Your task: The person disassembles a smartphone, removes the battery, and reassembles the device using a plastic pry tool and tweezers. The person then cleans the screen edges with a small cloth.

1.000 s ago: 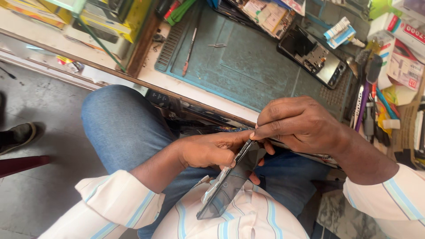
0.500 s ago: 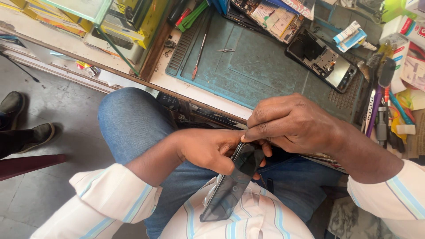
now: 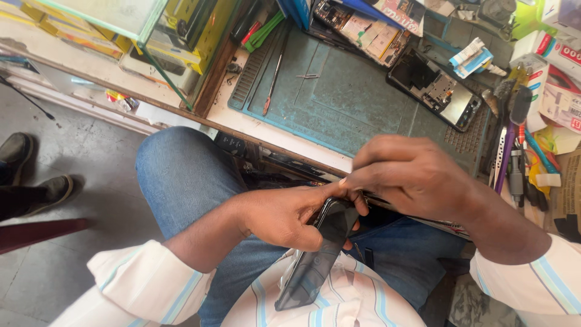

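**Both hands on a dark phone panel over the lap**

The left hand (image 3: 284, 215) is wrapped around the upper part of a dark phone panel (image 3: 311, 266), which slants down from the grip toward the striped shirt (image 3: 357, 297). Just right of that hold, the right hand (image 3: 411, 175) pinches the panel's top edge with its fingertips. Beyond the grip lies a teal work mat (image 3: 351, 97), and farther right on it an opened phone body (image 3: 439, 88).

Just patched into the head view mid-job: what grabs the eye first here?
Both hands meet over the lap at centre: the left hand grips a dark phone while the right hand pinches at its upper end. Above them, on the teal work mat, lies an opened phone, with tools crowded at the right.
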